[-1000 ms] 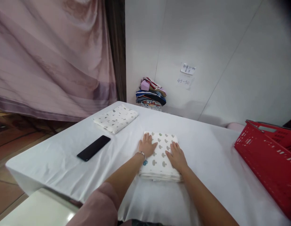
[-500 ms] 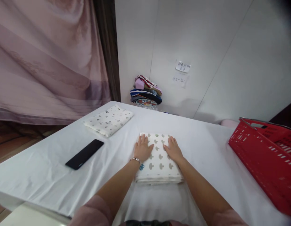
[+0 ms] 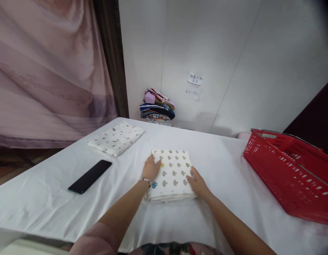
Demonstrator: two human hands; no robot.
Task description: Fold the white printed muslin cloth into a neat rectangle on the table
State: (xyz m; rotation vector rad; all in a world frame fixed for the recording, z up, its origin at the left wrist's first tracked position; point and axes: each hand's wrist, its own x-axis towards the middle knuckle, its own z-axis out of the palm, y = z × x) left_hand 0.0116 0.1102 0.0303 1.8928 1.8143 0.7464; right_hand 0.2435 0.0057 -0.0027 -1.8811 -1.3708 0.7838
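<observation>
In front of me on the white-covered table lies a folded white cloth printed with grey mushrooms and a few coloured ones. My left hand, with a bracelet at the wrist, grips its left edge, thumb on top. At the right edge my right hand grips the cloth the same way, its thumb over the print. The fingertips beneath the edges are partly hidden. Another folded white cloth with small dark prints rests at the far left, touched by neither hand.
A black phone lies left of my left hand. On the right stands a red plastic basket. Behind the table's far edge, a stack of folded fabrics stands against the white wall, which bears paper notes. A pink curtain hangs at left.
My hands have gone from lying flat on top of the mushroom-print cloth to its left and right edges. The view has shifted slightly, bringing more of the basket into sight.
</observation>
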